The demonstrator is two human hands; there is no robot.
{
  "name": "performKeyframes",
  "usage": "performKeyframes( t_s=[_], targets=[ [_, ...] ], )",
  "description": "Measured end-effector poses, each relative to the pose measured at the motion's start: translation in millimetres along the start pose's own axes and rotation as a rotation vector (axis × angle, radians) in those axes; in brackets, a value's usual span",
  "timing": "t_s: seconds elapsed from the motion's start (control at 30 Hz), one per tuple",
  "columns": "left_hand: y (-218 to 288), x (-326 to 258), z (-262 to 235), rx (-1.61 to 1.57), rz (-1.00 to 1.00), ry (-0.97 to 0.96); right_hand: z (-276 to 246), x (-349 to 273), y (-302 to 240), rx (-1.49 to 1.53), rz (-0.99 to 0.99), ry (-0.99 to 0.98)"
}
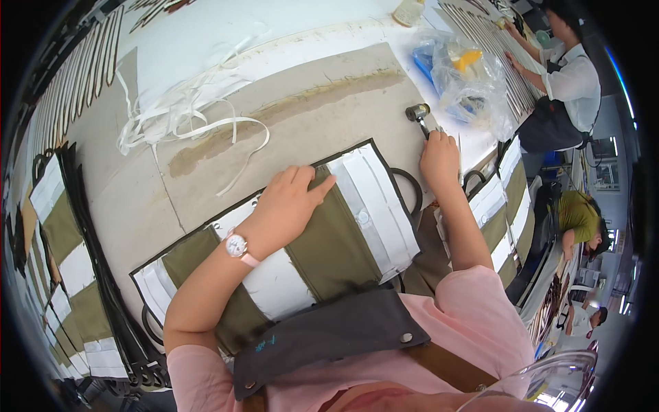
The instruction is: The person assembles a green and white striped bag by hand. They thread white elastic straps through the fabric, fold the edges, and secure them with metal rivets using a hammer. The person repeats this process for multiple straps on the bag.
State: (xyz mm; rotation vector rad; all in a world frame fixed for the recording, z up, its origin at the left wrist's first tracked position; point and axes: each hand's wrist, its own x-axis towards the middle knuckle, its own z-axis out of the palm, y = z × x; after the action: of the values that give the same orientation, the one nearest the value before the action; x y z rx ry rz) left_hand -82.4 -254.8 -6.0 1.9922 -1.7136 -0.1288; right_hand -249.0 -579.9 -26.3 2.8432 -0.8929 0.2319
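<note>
On the grey worktable (226, 172), the left hand (285, 206) lies flat on an olive-and-white fabric panel (329, 240), fingers together, forefinger pointing. The right hand (439, 159) grips a hammer (420, 115) at the panel's far corner, fingers curled.

The person wears a pink short-sleeved top (473, 316) and a dark grey apron bib (322, 343) with metal snap studs and a brown strap. On the left wrist sits a small round watch (237, 246) with a white face and pink band.
</note>
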Motion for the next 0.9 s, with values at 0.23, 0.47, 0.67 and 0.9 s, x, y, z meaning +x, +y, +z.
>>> performKeyframes(
  t_s=[0.23,0.47,0.67,0.9],
  targets=[
    [-3,-75,-55,0.122,-0.267,0.0,-110,3,-60,0.85,0.053,-0.253],
    [-28,-131,-46,0.191,-0.193,0.081,-103,11,-77,0.358,-0.356,-0.525],
    [-30,-124,-49,0.116,-0.184,0.134,-130,6,-122,0.523,-0.263,-0.405],
    [-32,-130,-48,0.1,-0.199,0.154,-140,25,-132,0.266,-0.414,-0.57]
  ],
)
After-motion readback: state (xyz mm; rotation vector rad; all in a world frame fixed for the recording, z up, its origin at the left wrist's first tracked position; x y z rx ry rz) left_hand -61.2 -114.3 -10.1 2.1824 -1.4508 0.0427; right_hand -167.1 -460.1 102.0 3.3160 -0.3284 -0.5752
